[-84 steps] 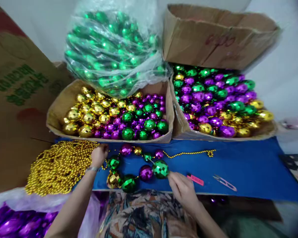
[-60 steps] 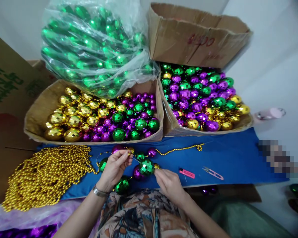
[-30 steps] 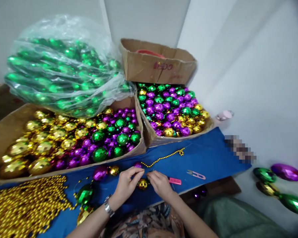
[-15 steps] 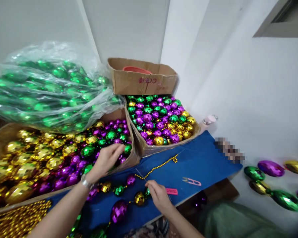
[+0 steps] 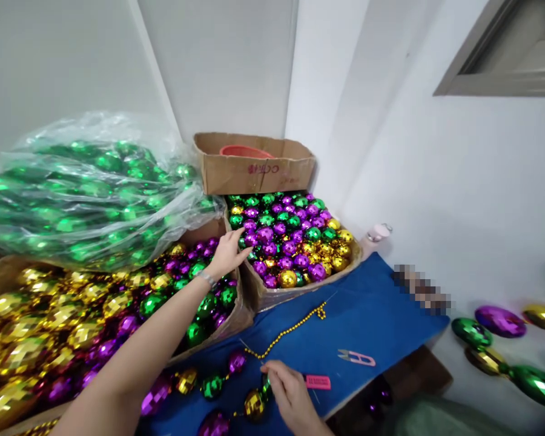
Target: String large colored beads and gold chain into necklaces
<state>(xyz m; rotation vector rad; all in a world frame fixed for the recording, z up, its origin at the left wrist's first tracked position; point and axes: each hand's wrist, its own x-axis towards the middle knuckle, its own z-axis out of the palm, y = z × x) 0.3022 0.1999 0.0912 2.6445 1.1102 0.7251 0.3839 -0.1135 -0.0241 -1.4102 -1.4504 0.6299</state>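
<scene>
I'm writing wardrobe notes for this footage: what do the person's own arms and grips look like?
Both the left grip and the right grip are ungloved. A silver-coloured band circles the left wrist; whether watch or bracelet is unclear. No sleeve shows on the left forearm. The right forearm is mostly out of frame.

The right hand partly hides a small green faceted bead. Whether the left hand touches the shiny purple faceted balls cannot be told. The bottom edge cuts off a large purple faceted bead; lettering on the flat pink rectangular tag is too small to read.
</scene>
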